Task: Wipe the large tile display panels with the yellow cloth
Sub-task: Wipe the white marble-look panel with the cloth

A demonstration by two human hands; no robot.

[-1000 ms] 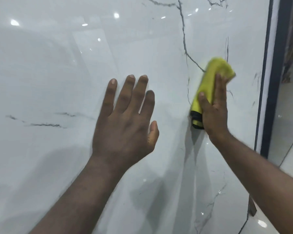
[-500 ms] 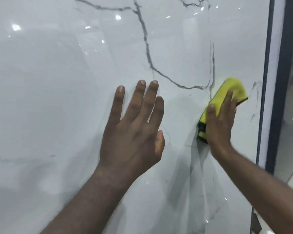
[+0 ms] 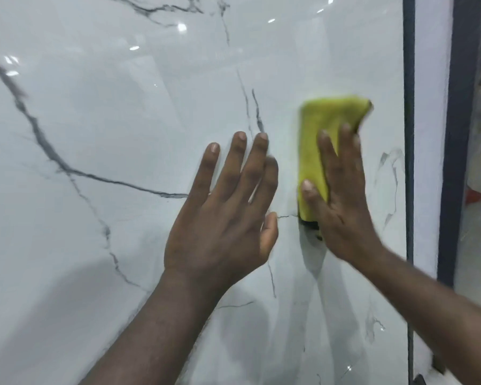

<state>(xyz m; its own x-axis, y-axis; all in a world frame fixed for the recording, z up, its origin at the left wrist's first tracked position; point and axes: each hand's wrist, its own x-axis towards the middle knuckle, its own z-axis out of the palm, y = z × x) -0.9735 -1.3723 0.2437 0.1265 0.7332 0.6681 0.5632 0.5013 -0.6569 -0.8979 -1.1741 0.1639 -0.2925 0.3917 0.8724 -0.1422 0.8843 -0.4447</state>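
A glossy white tile panel point(image 3: 122, 120) with dark grey veins fills most of the view. My right hand point(image 3: 342, 198) presses a folded yellow cloth point(image 3: 322, 126) flat against the panel, fingers straight over it and thumb on its lower left edge. The cloth has a dark edge at its bottom and sticks out above my fingertips. My left hand point(image 3: 228, 207) lies flat on the panel just left of the cloth, fingers straight and slightly spread.
A dark vertical frame strip point(image 3: 408, 134) bounds the panel on the right. Beyond it runs a white strip, then a second dark post point(image 3: 458, 134). Past that, shiny floor tiles point(image 3: 475, 245) and something red point(image 3: 474, 196) show.
My right hand with the cloth has slid left across the panel, closer to my left hand, and the cloth now stands more upright. The panel's veins have shifted in view as my head moved.
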